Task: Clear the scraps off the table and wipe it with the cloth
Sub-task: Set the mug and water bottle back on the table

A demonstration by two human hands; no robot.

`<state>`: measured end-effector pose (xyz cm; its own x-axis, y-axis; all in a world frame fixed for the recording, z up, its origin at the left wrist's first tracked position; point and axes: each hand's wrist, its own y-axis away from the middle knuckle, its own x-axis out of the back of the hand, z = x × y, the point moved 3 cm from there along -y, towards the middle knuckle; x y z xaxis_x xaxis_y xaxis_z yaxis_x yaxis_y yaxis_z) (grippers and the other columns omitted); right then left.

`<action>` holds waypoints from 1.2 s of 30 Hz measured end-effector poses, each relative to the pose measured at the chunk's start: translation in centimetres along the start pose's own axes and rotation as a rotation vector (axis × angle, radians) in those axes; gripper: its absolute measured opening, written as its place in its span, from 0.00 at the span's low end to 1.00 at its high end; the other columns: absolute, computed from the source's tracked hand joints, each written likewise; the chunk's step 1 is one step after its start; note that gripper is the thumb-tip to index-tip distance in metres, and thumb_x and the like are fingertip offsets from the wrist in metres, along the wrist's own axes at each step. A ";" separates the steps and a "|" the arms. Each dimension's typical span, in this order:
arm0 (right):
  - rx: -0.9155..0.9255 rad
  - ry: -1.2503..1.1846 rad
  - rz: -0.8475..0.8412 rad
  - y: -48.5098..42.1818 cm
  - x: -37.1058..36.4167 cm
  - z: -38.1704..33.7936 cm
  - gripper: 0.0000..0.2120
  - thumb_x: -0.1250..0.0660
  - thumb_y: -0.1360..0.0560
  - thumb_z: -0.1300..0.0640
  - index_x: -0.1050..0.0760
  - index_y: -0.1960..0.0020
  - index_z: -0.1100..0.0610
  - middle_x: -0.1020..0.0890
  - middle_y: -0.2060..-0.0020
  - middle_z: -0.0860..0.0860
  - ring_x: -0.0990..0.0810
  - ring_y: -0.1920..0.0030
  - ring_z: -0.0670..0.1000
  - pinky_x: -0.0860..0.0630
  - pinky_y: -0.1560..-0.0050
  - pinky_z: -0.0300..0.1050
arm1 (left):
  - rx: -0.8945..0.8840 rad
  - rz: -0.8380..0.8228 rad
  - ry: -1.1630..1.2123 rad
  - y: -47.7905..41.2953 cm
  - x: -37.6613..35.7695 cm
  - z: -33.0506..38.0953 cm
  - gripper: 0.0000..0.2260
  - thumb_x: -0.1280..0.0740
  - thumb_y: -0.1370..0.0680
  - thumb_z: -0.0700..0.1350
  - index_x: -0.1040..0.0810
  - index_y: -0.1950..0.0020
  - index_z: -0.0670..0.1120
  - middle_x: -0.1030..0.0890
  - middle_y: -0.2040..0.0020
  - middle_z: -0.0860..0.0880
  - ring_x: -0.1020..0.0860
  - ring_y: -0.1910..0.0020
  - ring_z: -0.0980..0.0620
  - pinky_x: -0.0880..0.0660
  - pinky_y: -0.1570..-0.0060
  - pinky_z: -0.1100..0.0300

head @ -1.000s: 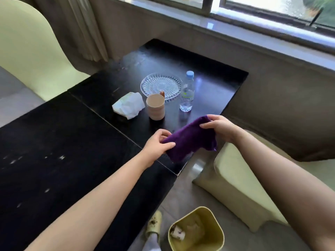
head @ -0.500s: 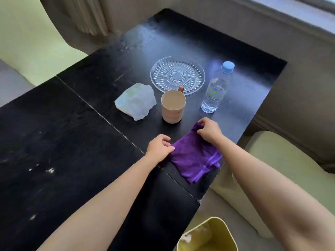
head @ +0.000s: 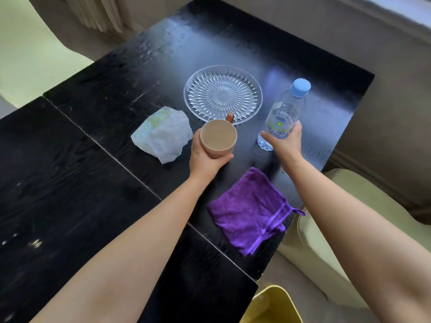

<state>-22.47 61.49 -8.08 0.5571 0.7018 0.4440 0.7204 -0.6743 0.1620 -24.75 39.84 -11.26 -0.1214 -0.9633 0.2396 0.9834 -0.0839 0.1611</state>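
Note:
A purple cloth (head: 250, 212) lies flat near the right edge of the black table (head: 81, 159), with neither hand on it. My left hand (head: 206, 157) wraps around a beige cup (head: 218, 138) that stands on the table. My right hand (head: 283, 142) grips the lower part of a clear water bottle (head: 285, 113) with a blue cap. A crumpled white wrapper (head: 163, 134) lies left of the cup. White crumbs (head: 35, 242) dot the table at the near left.
A ribbed glass plate (head: 222, 94) sits behind the cup. A yellow bin (head: 272, 306) stands on the floor below the table's near right corner. Pale green chairs stand at the right (head: 349, 217) and far left (head: 30, 47).
Both hands let go of the purple cloth, which now lies flat on the table. My left hand moved onto the cup and my right hand onto the bottle.

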 end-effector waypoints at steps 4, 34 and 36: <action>-0.005 -0.074 0.011 0.0 -0.7 -0.5 0.31 0.25 0.36 0.60 0.34 0.38 0.60 0.23 0.42 0.59 0.22 0.43 0.56 0.26 0.38 0.56 | -0.029 -0.021 0.026 0.1 0.7 0.0 0.40 0.20 0.41 0.43 0.36 0.34 0.51 0.26 0.39 0.53 0.27 0.39 0.52 0.30 0.38 0.58; 0.344 0.015 -1.259 25.1 -26.9 -9.8 0.33 0.23 0.39 0.60 0.31 0.37 0.51 0.20 0.43 0.51 0.20 0.43 0.48 0.25 0.45 0.41 | 0.221 0.395 0.033 18.9 36.6 -9.1 0.41 0.21 0.36 0.43 0.40 0.30 0.59 0.29 0.41 0.65 0.30 0.41 0.64 0.32 0.47 0.68; 0.359 0.046 -1.267 25.6 -28.4 -9.7 0.32 0.23 0.39 0.60 0.31 0.38 0.49 0.19 0.44 0.50 0.20 0.43 0.48 0.24 0.43 0.44 | 0.237 0.400 0.030 19.1 38.0 -10.2 0.41 0.21 0.36 0.43 0.40 0.30 0.58 0.29 0.41 0.64 0.30 0.41 0.63 0.32 0.46 0.67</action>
<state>-23.84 22.10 -7.99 -0.5896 0.7853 0.1887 0.8025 0.5432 0.2470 -9.20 -0.94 -8.86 0.2686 -0.9152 0.3005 0.8936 0.3532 0.2769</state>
